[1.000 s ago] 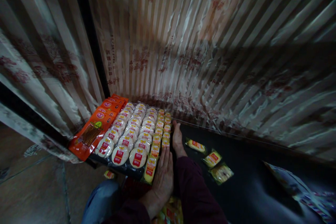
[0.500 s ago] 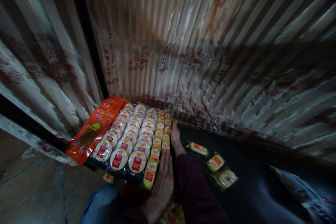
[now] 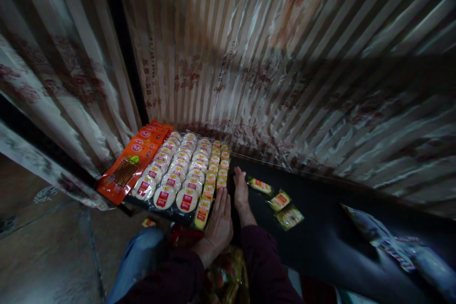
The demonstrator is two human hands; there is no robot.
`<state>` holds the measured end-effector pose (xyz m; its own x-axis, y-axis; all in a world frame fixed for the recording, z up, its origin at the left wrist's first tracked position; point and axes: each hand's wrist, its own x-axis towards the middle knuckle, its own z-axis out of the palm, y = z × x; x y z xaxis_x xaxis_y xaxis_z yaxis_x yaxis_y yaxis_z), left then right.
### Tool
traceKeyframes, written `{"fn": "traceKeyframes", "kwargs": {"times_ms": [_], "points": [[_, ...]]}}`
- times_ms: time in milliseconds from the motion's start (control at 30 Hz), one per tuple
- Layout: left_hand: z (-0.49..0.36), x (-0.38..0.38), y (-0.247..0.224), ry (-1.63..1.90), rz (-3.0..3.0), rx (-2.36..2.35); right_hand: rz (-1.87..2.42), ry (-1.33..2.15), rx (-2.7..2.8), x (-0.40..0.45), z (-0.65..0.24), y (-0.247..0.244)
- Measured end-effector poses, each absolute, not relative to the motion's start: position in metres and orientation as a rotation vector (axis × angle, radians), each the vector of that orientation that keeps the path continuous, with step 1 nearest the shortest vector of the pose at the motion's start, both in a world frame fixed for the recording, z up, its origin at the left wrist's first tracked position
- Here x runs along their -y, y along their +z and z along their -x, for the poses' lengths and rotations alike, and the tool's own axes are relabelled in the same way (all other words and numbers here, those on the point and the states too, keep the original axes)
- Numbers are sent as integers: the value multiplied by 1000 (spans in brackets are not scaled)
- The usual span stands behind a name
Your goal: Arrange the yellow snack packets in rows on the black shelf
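Two tight columns of small yellow packets [image 3: 213, 168], just left of the left fingers [image 3: 221, 206] and running on past their tips toward the back. To work well along this edge, best keep both sets of fingers straight as one guiding wall, press lightly and evenly, and avoid crushing a wrapper or nudging a single packet out of line. Probably worth easing off at once on any buckling of the columns.

Left fingers straight, lined up with no real spread, grasping nothing, and seemingly laid against the near right edge of the columns. Right fingers [image 3: 241, 183] set farther back, stretched out and close together too, likewise grasping nothing, apart from the packets by a narrow strip of black worktop [image 3: 313, 237].

Left of the left fingers, past the yellow columns, three overlapping rows of round white crackers [image 3: 187, 198] in clear wrap. Farther left again, flat orange bags [image 3: 130, 166], overlapping. Right of the right fingers, three loose packets [image 3: 280, 200], well clear of the columns; much farther right, a plastic bag [image 3: 374, 235], too blurred to read. Beyond all the fingers, a striped hanging sheet [image 3: 249, 66].
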<state>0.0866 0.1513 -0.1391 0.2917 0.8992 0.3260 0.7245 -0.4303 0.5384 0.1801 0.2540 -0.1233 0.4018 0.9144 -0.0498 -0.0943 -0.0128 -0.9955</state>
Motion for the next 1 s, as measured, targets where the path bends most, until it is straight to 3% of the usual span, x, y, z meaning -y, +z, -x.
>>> {"fn": "traceKeyframes", "kwargs": {"times_ms": [233, 633, 1000], "points": [[-78, -144, -135, 858, -2344, -1424, 1373, 983, 823, -178, -162, -117], [-58, -82, -140, 727, -2316, -1338, 1362, 994, 789, -121, -145, -119], [-39, -52, -154, 732, -2327, -1163, 1502, 664, 1131, -57, -128, -123]]}}
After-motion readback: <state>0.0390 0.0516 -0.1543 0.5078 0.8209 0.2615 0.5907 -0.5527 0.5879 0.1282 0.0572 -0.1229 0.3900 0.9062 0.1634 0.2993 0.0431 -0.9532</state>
